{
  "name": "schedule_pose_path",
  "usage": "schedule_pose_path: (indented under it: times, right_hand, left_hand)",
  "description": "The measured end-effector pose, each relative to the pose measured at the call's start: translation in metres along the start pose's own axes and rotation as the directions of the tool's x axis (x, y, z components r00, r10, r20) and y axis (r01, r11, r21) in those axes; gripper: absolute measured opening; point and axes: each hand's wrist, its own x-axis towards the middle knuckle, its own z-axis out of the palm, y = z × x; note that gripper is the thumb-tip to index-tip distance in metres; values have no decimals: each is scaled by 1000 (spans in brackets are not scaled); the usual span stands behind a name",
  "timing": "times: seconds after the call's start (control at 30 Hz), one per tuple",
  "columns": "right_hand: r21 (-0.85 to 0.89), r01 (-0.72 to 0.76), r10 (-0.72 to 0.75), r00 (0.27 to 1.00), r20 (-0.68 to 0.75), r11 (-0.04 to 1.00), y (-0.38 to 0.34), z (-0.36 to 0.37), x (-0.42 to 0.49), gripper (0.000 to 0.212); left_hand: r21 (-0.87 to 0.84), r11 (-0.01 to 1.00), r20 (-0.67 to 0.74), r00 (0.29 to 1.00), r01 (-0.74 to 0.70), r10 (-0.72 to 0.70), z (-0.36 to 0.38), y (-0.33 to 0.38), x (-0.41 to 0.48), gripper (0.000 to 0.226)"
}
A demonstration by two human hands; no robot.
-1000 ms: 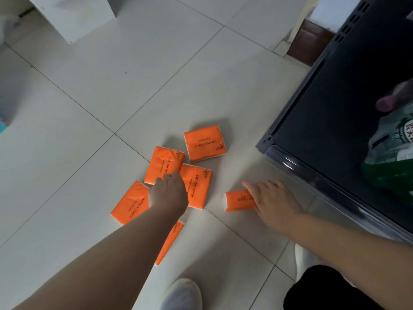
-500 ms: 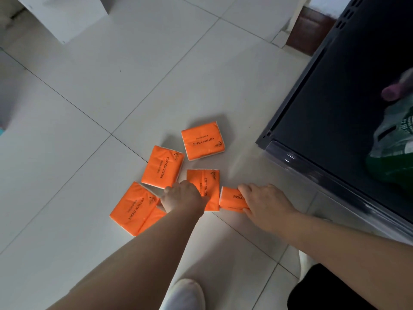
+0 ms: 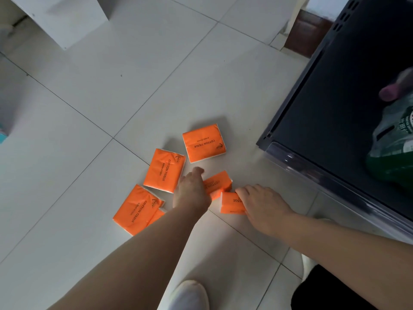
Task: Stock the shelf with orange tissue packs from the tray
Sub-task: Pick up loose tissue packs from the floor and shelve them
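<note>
Several orange tissue packs lie on the white tiled floor. My left hand (image 3: 192, 190) grips one pack (image 3: 218, 184) and tilts it up off the floor. My right hand (image 3: 262, 203) holds another pack (image 3: 232, 202) on its edge, right beside the first. Three more packs lie flat: a far one (image 3: 203, 143), a middle one (image 3: 165, 170), and a near-left one (image 3: 135, 209) that overlaps a further pack beneath it. The dark shelf unit (image 3: 335, 90) stands at the right.
Inside the shelf sit a green and white bag (image 3: 393, 151) and a purple-capped item (image 3: 390, 93). A white cabinet corner (image 3: 60, 16) stands at the far left. My white shoe (image 3: 190, 295) is at the bottom.
My left hand slid right from the middle packs and lifted one pack onto its edge. My right hand brought its pack leftwards, so the two packs now meet.
</note>
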Motion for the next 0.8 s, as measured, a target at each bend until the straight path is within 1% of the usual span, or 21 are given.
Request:
schedule_pose_path:
  times: [0.07,0.13,0.23,0.33,0.43,0.5,0.6,0.7,0.8]
  right_hand:
    - [17,10,-10,1000,10,1000,-3,-7,-1,40]
    - [33,16,-16,1000,-5,999,-6,-21,-3,40]
    - [75,13,-10,999,-41,997,-9,-58,-9,38]
    - [58,18,-10,993,-121,998,-15,-105,-18,41]
    - [45,-4,16,964,-265,999,-24,-159,-34,44]
    - [86,3,30,923,-384,996,-32,-196,-52,43]
    - [172,1,85,864,-495,985,-41,-244,-86,40]
    - [201,-16,132,803,-581,979,-46,-282,-123,43]
    - [210,-39,175,714,-678,977,-40,-323,-165,52]
  left_hand:
    - [128,992,26,1000,4,-8,-9,0,0,44]
    - [144,989,3,999,34,-35,-23,1,-1,37]
    - [45,996,-97,993,76,-72,-55,9,-7,33]
    - [-129,988,-200,974,83,-108,-99,25,-25,32]
    - [-240,971,-327,941,8,-88,-148,42,-52,39]
    - [-291,955,-406,911,-49,-77,-180,56,-75,43]
    - [-368,916,-466,884,-158,-34,-221,86,-111,43]
    - [-332,900,-545,836,-283,62,-261,119,-148,44]
    - [-234,885,-642,748,-403,171,-295,151,-183,45]
